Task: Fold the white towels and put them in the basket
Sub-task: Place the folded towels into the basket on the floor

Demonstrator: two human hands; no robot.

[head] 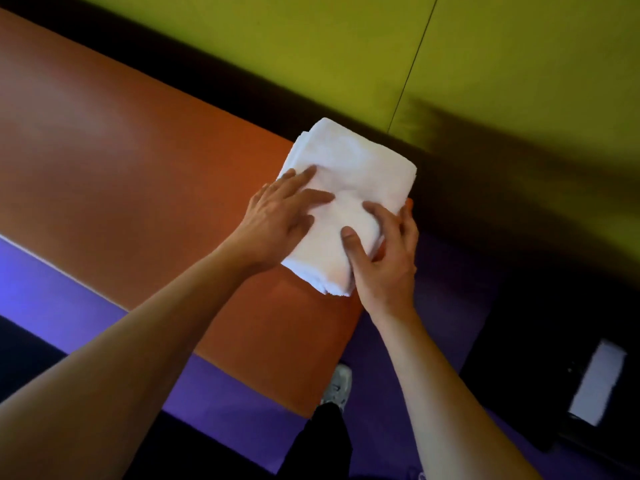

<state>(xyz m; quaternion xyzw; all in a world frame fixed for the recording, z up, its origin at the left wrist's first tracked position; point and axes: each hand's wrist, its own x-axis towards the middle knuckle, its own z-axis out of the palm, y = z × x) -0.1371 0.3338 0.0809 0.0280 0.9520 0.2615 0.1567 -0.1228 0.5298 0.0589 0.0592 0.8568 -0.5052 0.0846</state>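
One white towel (349, 202), folded into a thick rectangular pad, is seen lying on the far right end of an orange padded bench (138, 174), close to the bench's edge. Two bare hands are laid on it. The left hand (277, 220) is placed on the towel's left side, palm down, with the fingers stretched out nearly straight and spread across the cloth; nothing is gripped by it. The right hand (384, 258) is set at the towel's near right corner: its thumb is pressed flat on the top face, while the remaining fingers are curled round the right edge, so that the folded layers are held between thumb and fingers. The towel thus lies between and partly beneath both hands, its far half left uncovered. One shoe (337, 384) is visible below the bench on a purple floor (242, 393). One pale rectangular object (597, 382) is seen at lower right in shadow; what it is cannot be told. A yellow-green wall (485, 46) is seen behind the bench.
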